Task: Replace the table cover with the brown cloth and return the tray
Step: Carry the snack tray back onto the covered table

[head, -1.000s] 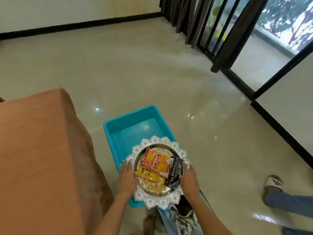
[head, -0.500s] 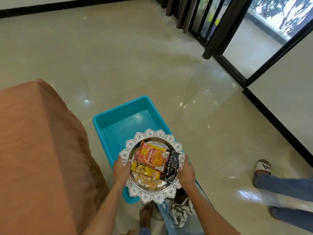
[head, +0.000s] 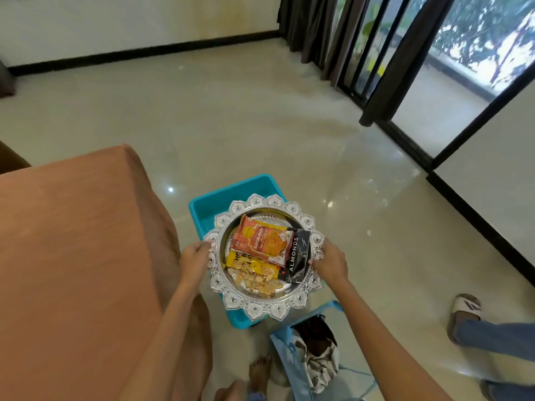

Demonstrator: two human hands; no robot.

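I hold a round silver tray (head: 262, 306) with a scalloped rim above a teal plastic bin (head: 212, 202) on the floor. My left hand (head: 194, 260) grips the tray's left rim and my right hand (head: 330, 261) grips its right rim. On the tray lie an orange snack packet (head: 260, 241), a black almonds packet (head: 296, 254), a yellow packet (head: 249, 263) and loose nut shells (head: 256, 282). The brown cloth (head: 78, 256) covers the table to my left and drapes down its side.
A blue bag (head: 307, 360) with crumpled cloth inside lies on the floor by my bare foot (head: 259, 371). Another person's leg and white sandal (head: 466, 309) are at the right. Dark curtains and sliding glass doors (head: 405, 62) line the far right.
The tray has risen with both hands on it, higher above the teal bin. My view has tilted up, showing more of the far wall and floor.
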